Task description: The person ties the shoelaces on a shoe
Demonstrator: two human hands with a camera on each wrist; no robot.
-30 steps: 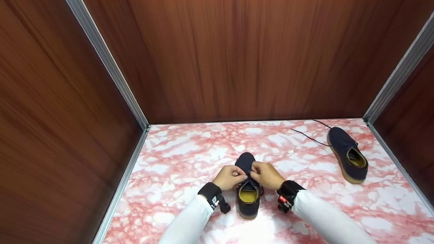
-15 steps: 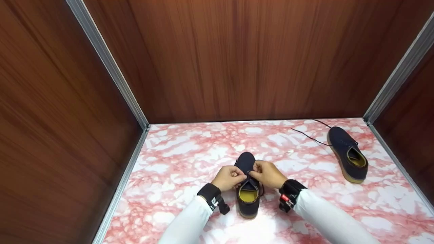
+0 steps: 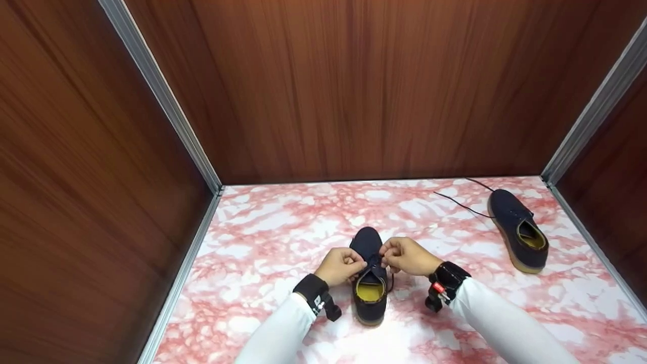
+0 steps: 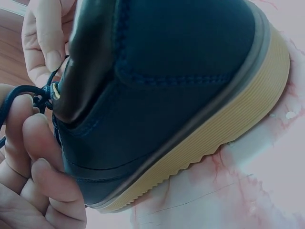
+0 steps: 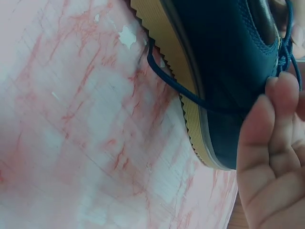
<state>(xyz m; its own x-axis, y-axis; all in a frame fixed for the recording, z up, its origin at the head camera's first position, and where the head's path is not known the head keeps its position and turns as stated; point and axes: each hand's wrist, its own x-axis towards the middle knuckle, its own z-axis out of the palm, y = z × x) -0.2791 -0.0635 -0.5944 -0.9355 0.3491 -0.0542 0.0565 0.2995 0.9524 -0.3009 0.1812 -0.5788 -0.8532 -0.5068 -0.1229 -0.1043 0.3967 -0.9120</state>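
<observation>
A dark blue shoe [image 3: 366, 241] with a yellow inside stands upright, toe pointing away from me. At its lacing, my left hand [image 3: 337, 266] pinches a dark shoelace [image 4: 23, 89], which loops over the fingers in the left wrist view. Across the shoe, my right hand [image 3: 408, 257] pinches the lace on the right side. Both laces meet at a knot [image 5: 284, 59] by the top of the opening. A loose lace end [image 5: 174, 85] hangs down the shoe's right side to the surface. The right fingertips are partly hidden in the head view.
Another dark blue shoe [image 3: 510, 210] lies at the far right, its two loose laces [image 3: 462, 206] spread to the left. Brown wood-look panels [image 3: 323, 91] with metal edging enclose the back and sides of the pink-and-white marbled surface [image 3: 273, 217].
My right hand has drawn away to the right from the middle of the lacing, uncovering the knot. The left hand has stayed almost still. Neither shoe has moved.
</observation>
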